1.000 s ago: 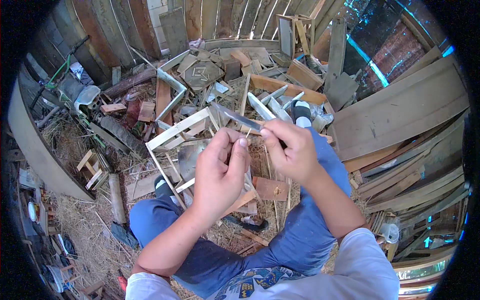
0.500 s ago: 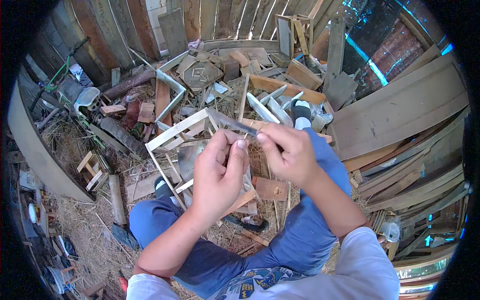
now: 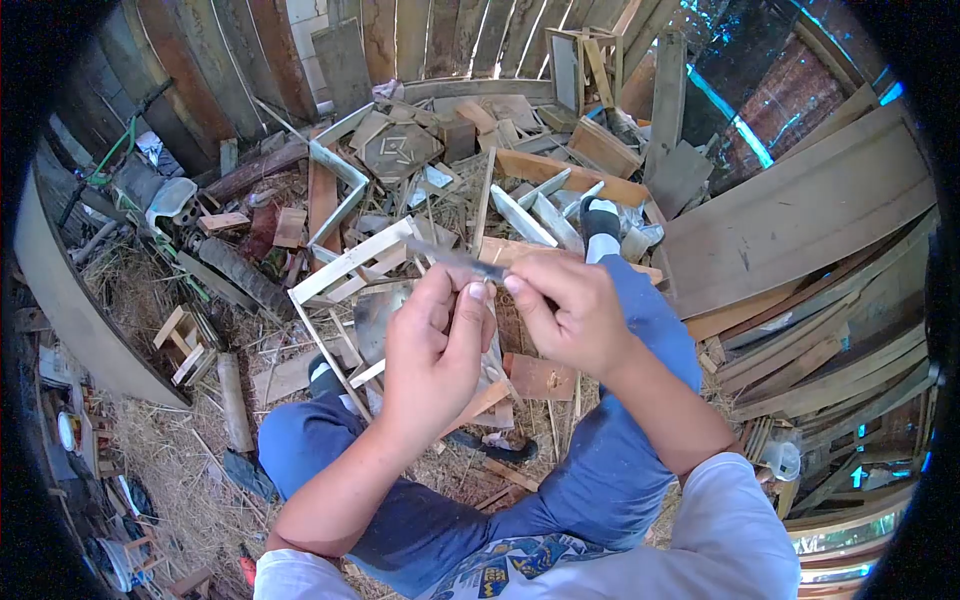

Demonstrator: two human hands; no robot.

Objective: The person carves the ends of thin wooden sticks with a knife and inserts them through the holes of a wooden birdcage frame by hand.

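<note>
Gripping right hand (image 3: pixel 575 312), head view: closed round the knife (image 3: pixel 445 258), blade slanting over the left fingers.
Left hand (image 3: pixel 438 345): pinching what seems a thin stick (image 3: pixel 487 280), mostly hidden, likely to steady it near the blade.
Legs (image 3: pixel 610 460): parted, probably for elbow room.
Frame (image 3: pixel 350 262): wooden, beyond the hands.
</note>
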